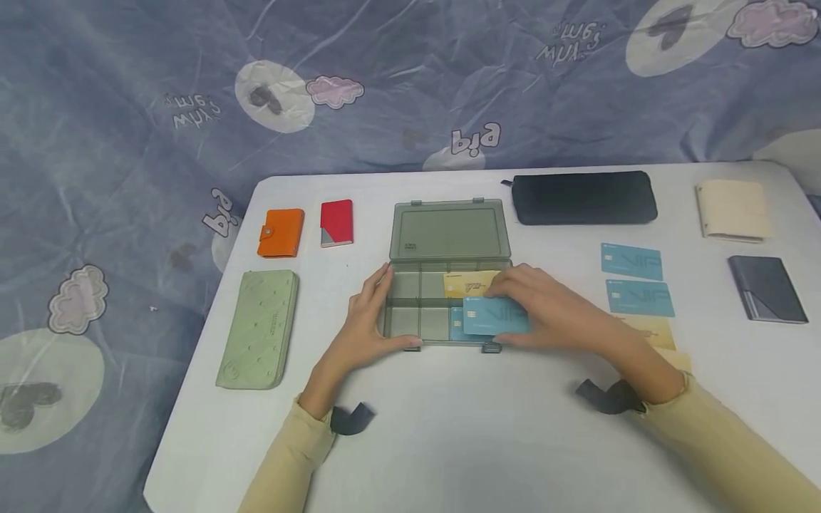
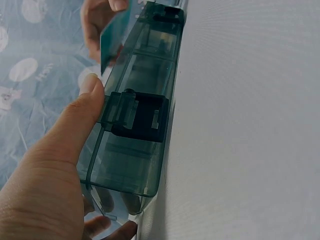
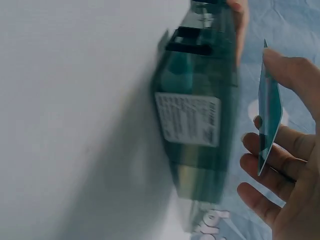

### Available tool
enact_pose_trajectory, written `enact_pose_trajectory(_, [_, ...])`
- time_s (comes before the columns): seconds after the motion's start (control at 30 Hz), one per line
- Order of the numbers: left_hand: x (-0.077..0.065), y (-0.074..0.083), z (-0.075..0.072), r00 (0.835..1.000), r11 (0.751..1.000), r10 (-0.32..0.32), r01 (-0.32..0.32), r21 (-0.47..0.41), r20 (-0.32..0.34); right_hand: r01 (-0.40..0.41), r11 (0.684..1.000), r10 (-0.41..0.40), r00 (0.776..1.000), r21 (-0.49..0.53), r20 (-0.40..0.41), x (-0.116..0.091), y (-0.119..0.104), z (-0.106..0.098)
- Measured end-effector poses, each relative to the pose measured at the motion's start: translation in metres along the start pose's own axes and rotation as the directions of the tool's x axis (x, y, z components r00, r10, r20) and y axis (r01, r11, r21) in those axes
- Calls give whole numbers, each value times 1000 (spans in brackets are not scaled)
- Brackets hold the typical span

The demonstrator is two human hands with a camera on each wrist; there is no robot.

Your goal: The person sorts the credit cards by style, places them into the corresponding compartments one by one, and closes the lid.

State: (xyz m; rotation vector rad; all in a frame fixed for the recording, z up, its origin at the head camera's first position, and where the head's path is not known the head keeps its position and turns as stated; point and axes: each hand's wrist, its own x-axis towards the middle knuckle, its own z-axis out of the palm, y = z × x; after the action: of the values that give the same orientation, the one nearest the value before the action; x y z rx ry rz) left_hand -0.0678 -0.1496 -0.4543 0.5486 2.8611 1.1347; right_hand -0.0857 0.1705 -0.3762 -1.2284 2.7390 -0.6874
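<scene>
A transparent grey-green compartment box [image 1: 402,318] lies on the white table with its lid [image 1: 449,229] folded back. My left hand [image 1: 364,324] grips the box's left end, thumb at the front edge beside a latch [image 2: 142,117], other fingers round the far side. Over the right front compartments, my right hand [image 1: 548,308] pinches a blue card [image 1: 492,317] between thumb and fingers; the right wrist view shows this card [image 3: 270,107] nearly edge-on, above the box rim. Inside the box lie a yellow card [image 1: 460,285] at the back and another blue card [image 1: 456,326] in front, partly hidden.
Right of the box lie blue cards [image 1: 631,261] and yellow cards [image 1: 649,330], partly under my right forearm. Farther out are a black pouch [image 1: 584,198], beige wallet [image 1: 731,210] and dark card holder [image 1: 768,288]. Leftward lie orange [image 1: 281,235], red [image 1: 338,219] and green [image 1: 259,331] wallets.
</scene>
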Motion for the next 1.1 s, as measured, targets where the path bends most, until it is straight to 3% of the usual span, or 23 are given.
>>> enact_pose_trajectory(0.17, [1, 1, 1, 1000, 1000, -11, 11, -1, 7, 13, 1000, -13, 1000, 0, 18, 9, 5, 13])
enact_pose_trajectory(0.47, [2, 5, 0, 1000, 1000, 14, -14, 2, 2, 32, 999, -33, 998, -18, -60, -8, 14, 15])
enact_pose_trajectory(0.57, [0, 4, -1, 1000, 1000, 5, -5, 1, 0, -15, 1000, 12, 994, -28, -106, -24, 25, 6])
enact_pose_trajectory(0.67, [-1, 4, -2, 1000, 1000, 0, 0, -1, 1, -119, 992, 113, 985, -42, -129, -48, 46, -10])
enact_pose_trajectory(0.77, [0, 4, -2, 1000, 1000, 6, -6, -4, 4, -257, 964, 249, 962, -63, -108, -73, 74, -30])
enact_pose_trajectory(0.9, [-1, 4, -2, 1000, 1000, 4, -4, -10, 6, -447, 890, 450, 893, -93, 11, -100, 106, -52])
enact_pose_trajectory(1.0, [-2, 4, -2, 1000, 1000, 6, -6, -17, 3, -504, 854, 516, 853, -125, 82, -113, 123, -56])
enact_pose_trajectory(1.1, [-2, 4, -1, 1000, 1000, 9, -9, -18, 1, -498, 855, 513, 854, -148, 90, -119, 132, -54])
